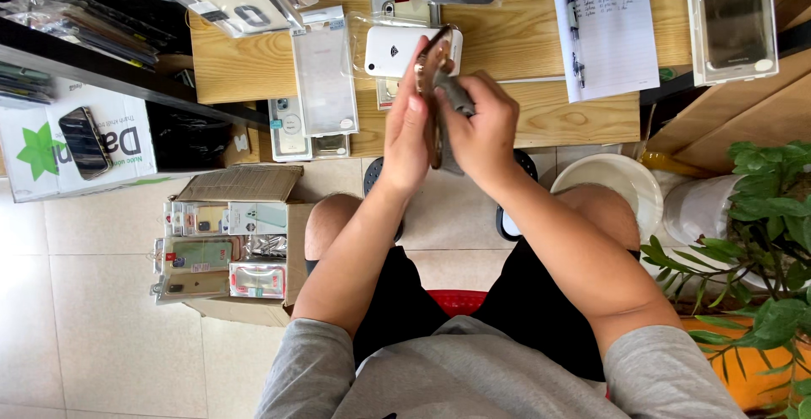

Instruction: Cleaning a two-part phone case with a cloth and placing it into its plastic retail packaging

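Two hands meet mid-frame: left hand (pixel 407 127) and right hand (pixel 480 127) both grip a brownish phone case (pixel 432 68), edge-on, above the wooden table (pixel 245 64).

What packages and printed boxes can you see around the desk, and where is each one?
Clear case package: desk's far right, tall, dark insert.
Clear flat sleeve: desk left of the hands, whitish.
White carton: floor far left, green star.
Open cardboard box: floor by left knee, packaged cases inside.
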